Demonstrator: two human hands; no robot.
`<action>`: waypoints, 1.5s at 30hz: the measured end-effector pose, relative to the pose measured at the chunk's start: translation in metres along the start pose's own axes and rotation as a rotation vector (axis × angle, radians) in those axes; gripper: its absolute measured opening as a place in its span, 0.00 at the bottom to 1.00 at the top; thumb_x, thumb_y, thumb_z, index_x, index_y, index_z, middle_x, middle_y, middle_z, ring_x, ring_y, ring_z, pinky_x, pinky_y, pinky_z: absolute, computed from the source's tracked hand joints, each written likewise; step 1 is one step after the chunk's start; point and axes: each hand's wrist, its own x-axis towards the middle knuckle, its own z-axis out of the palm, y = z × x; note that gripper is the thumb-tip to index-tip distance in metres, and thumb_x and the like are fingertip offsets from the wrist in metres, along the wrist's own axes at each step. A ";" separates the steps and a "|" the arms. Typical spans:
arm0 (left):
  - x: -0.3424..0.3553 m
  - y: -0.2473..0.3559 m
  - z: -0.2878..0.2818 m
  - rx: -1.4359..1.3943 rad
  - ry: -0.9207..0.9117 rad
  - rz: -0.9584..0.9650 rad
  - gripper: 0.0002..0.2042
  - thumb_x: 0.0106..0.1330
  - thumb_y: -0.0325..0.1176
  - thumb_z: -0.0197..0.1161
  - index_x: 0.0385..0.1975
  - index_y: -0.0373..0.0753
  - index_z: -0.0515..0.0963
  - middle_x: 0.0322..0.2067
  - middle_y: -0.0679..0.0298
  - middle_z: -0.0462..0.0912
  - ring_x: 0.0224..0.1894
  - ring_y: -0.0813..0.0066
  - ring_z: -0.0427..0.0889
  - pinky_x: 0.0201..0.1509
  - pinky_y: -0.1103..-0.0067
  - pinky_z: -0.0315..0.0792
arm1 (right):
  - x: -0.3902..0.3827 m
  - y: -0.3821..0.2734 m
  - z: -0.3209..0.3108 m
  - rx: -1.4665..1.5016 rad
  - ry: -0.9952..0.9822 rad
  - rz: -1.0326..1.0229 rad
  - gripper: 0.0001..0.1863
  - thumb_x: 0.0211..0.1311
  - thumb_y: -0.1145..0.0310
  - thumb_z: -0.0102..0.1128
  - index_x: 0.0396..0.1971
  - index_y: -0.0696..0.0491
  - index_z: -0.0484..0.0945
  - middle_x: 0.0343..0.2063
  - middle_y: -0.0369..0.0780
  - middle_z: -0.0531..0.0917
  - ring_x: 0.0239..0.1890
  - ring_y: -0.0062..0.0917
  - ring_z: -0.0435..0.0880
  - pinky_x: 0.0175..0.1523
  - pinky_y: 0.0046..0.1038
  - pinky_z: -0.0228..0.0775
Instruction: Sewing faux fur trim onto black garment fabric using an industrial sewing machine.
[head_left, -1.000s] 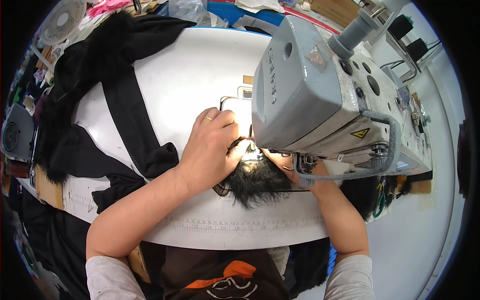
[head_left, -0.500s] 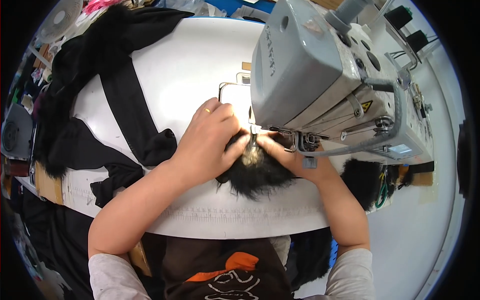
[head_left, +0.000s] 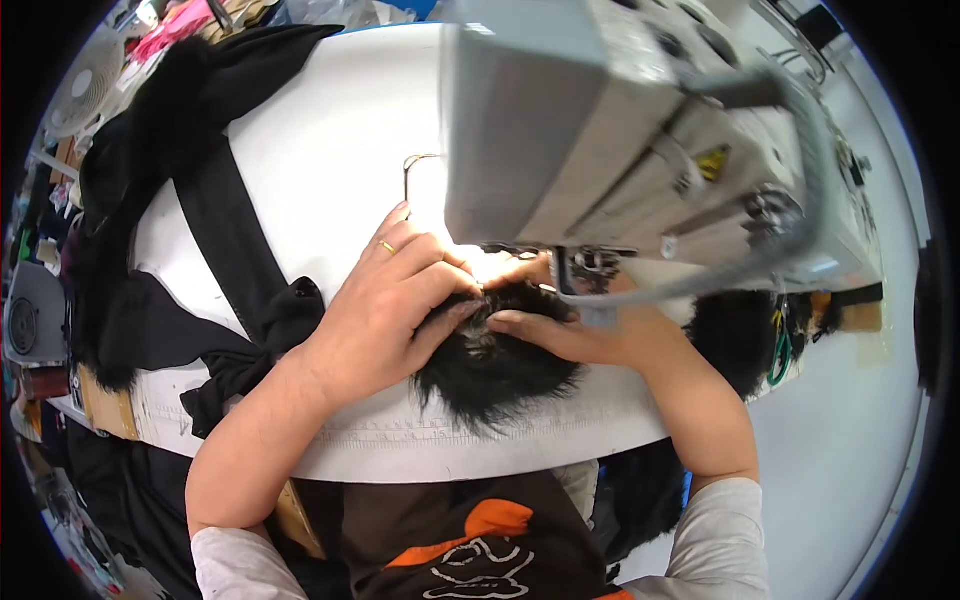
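Note:
A piece of black fur (head_left: 500, 385) lies on the white sewing table under the lit head of a grey and white sewing machine (head_left: 600, 150). My left hand (head_left: 395, 300), with a ring on one finger, is closed on the fur's left edge, thumb and fingers pinching it. From the other side my right hand (head_left: 575, 335) grips the same fur, its thumb on top and its fingers partly hidden under the machine head. Both thumbs nearly meet at a pale patch in the fur. Glare and the machine hide the needle area.
Black fabric with fur trim (head_left: 225, 220) sprawls over the table's left side. More black fur (head_left: 735, 340) lies at the right beside green-handled scissors (head_left: 780, 350). A ruler scale (head_left: 440, 435) runs along the table's front edge. A white fan (head_left: 90, 85) stands at the far left.
The fur has come toward me and slightly left, with both hands still on it. My right thumb now lies farther back from the needle area. The view has shifted a little.

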 end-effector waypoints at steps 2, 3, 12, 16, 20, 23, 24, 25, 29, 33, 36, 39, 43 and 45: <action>0.009 0.005 0.002 -0.011 0.027 0.038 0.10 0.62 0.23 0.72 0.41 0.37 0.79 0.40 0.58 0.79 0.50 0.50 0.77 0.65 0.60 0.69 | -0.003 0.029 0.017 -0.233 0.102 -0.177 0.21 0.68 0.46 0.68 0.43 0.50 0.88 0.28 0.44 0.86 0.37 0.41 0.86 0.51 0.40 0.75; 0.008 0.006 0.002 0.023 0.023 0.003 0.10 0.62 0.23 0.71 0.41 0.36 0.79 0.40 0.56 0.79 0.49 0.50 0.77 0.62 0.61 0.70 | -0.001 0.018 0.014 0.023 0.071 -0.099 0.18 0.66 0.52 0.70 0.46 0.50 0.86 0.34 0.43 0.87 0.43 0.40 0.85 0.55 0.41 0.74; 0.000 0.032 0.008 0.204 -0.042 0.176 0.10 0.60 0.20 0.69 0.41 0.34 0.83 0.32 0.58 0.80 0.38 0.54 0.80 0.61 0.56 0.73 | -0.037 -0.028 0.009 -0.337 0.169 -0.153 0.04 0.60 0.68 0.65 0.32 0.51 0.83 0.31 0.41 0.86 0.34 0.40 0.89 0.43 0.42 0.79; 0.000 0.041 0.025 0.185 -0.008 0.233 0.12 0.60 0.18 0.71 0.43 0.33 0.83 0.34 0.58 0.83 0.40 0.56 0.82 0.60 0.59 0.74 | -0.108 -0.011 -0.042 -0.433 0.338 0.001 0.02 0.55 0.69 0.64 0.28 0.50 0.83 0.30 0.40 0.87 0.35 0.39 0.89 0.40 0.41 0.83; -0.007 0.042 0.028 0.221 0.062 0.133 0.16 0.59 0.19 0.73 0.48 0.32 0.84 0.42 0.53 0.84 0.45 0.52 0.82 0.53 0.65 0.75 | -0.164 0.019 -0.098 -1.023 0.680 0.357 0.05 0.59 0.69 0.63 0.27 0.52 0.85 0.29 0.43 0.88 0.35 0.39 0.92 0.37 0.38 0.85; -0.008 0.040 0.027 0.262 0.047 0.151 0.17 0.60 0.18 0.73 0.49 0.31 0.84 0.44 0.52 0.85 0.45 0.55 0.84 0.50 0.67 0.78 | -0.140 0.005 -0.074 -0.851 0.751 0.183 0.03 0.58 0.72 0.64 0.27 0.52 0.85 0.27 0.43 0.87 0.33 0.37 0.91 0.36 0.38 0.85; -0.009 0.039 0.028 0.238 0.055 0.138 0.17 0.60 0.18 0.73 0.50 0.31 0.84 0.44 0.52 0.85 0.44 0.57 0.84 0.49 0.68 0.79 | -0.124 -0.004 -0.061 -0.790 0.641 0.172 0.03 0.60 0.71 0.65 0.30 0.52 0.85 0.29 0.41 0.87 0.34 0.35 0.91 0.36 0.36 0.85; -0.011 0.039 0.027 0.236 0.052 0.133 0.15 0.62 0.17 0.72 0.50 0.29 0.83 0.44 0.50 0.85 0.43 0.59 0.86 0.46 0.71 0.81 | -0.103 -0.009 -0.050 -0.727 0.532 0.154 0.03 0.62 0.70 0.65 0.34 0.51 0.85 0.31 0.38 0.86 0.34 0.33 0.90 0.36 0.34 0.84; -0.009 0.038 0.029 0.228 0.067 0.236 0.15 0.64 0.15 0.68 0.50 0.28 0.82 0.43 0.48 0.86 0.40 0.60 0.88 0.43 0.73 0.82 | -0.006 0.021 -0.013 -0.688 0.522 0.052 0.10 0.67 0.71 0.59 0.42 0.56 0.85 0.38 0.43 0.88 0.46 0.33 0.90 0.46 0.34 0.86; -0.009 0.041 0.028 0.191 0.081 0.160 0.14 0.65 0.15 0.67 0.51 0.28 0.82 0.41 0.49 0.86 0.37 0.60 0.88 0.43 0.73 0.82 | 0.086 0.072 0.003 -0.593 0.665 -0.043 0.13 0.67 0.65 0.64 0.44 0.53 0.92 0.58 0.42 0.86 0.61 0.36 0.84 0.57 0.44 0.80; -0.011 0.038 0.026 0.161 0.114 0.139 0.14 0.67 0.16 0.67 0.51 0.29 0.83 0.38 0.53 0.87 0.36 0.66 0.87 0.38 0.76 0.80 | 0.086 0.077 -0.007 -0.242 0.500 0.079 0.13 0.65 0.62 0.65 0.41 0.51 0.92 0.48 0.44 0.91 0.63 0.37 0.83 0.66 0.40 0.73; -0.021 0.039 0.016 0.192 0.142 -0.071 0.09 0.74 0.22 0.66 0.51 0.29 0.84 0.35 0.58 0.90 0.36 0.75 0.88 0.45 0.80 0.80 | 0.045 0.056 -0.002 -0.727 0.523 -0.147 0.11 0.65 0.66 0.61 0.41 0.51 0.90 0.42 0.44 0.91 0.59 0.38 0.83 0.69 0.41 0.68; -0.020 0.061 0.028 -0.097 0.120 -0.375 0.15 0.80 0.32 0.64 0.59 0.29 0.83 0.44 0.58 0.93 0.45 0.78 0.88 0.54 0.79 0.79 | -0.045 0.013 -0.006 -0.423 0.480 -0.115 0.09 0.66 0.70 0.61 0.43 0.54 0.83 0.43 0.45 0.88 0.56 0.42 0.82 0.68 0.42 0.67; -0.020 0.082 0.036 -0.378 0.207 -0.474 0.15 0.77 0.31 0.69 0.57 0.30 0.85 0.42 0.57 0.93 0.44 0.78 0.87 0.53 0.78 0.79 | -0.060 -0.012 0.005 -0.242 0.497 -0.106 0.09 0.67 0.69 0.60 0.43 0.56 0.82 0.41 0.46 0.87 0.56 0.43 0.82 0.67 0.43 0.67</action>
